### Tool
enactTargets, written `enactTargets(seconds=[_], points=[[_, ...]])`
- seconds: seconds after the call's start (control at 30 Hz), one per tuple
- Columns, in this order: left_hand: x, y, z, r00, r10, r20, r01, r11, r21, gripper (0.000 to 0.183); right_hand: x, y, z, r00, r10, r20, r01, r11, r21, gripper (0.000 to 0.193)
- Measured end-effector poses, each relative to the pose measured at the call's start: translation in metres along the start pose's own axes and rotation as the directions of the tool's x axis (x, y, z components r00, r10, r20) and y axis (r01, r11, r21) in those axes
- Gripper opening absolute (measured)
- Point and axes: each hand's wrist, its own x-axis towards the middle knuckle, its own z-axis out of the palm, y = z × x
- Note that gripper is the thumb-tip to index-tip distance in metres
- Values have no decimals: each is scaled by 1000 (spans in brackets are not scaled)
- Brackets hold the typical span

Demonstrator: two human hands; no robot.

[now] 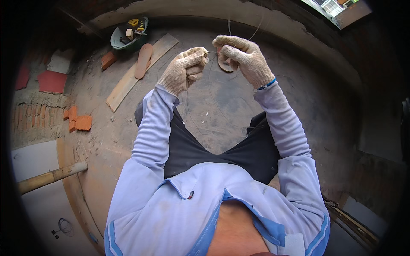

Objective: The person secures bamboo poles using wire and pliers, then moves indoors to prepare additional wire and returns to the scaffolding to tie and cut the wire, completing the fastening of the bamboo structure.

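Observation:
Both my hands wear off-white knitted gloves and are raised in front of me, a short gap between them. My left hand (186,69) is closed, thumb and forefinger pinched on a thin wire or thread (210,87). The same strand runs toward my right hand (245,59), whose thumb and fingers are closed on it. Loose loops of the strand hang below the hands, above the floor between my knees. Its exact material is too fine to make out. A blue band circles my right wrist.
At far left, a green bowl-shaped container (118,39) holds yellow-and-black hand tools. Beside it lie a brick (109,60), a wooden plank (124,87) and a brown sandal-shaped piece (143,62). A similar piece (224,65) shows behind my right hand. Orange brick pieces (83,123) and a pole (51,177) are at left.

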Motion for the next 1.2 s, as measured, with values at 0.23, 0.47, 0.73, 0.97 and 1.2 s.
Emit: enactTargets(seconds=[0.23, 0.47, 0.73, 0.97, 1.2], points=[[-4, -5, 7, 995, -101, 12, 100, 994, 36, 19, 4, -3, 8, 954, -198, -225, 142, 960, -242, 11], [-6, -6, 12, 993, -48, 112, 45, 999, 23, 21, 20, -14, -19, 498, -858, -124, 287, 298, -911, 11], [-5, -14, 17, 995, -59, 85, 73, 982, -174, 21, 8, 11, 14, 957, -238, -166, 206, 960, -187, 24], [-13, -9, 13, 991, -95, 91, 98, 995, -25, 23, 17, -15, 1, 754, -570, -326, 228, 693, -684, 8], [-15, -10, 17, 999, -22, 24, 18, 987, 157, 24, 8, -13, -130, 303, -924, -234, -233, 167, -958, 6]])
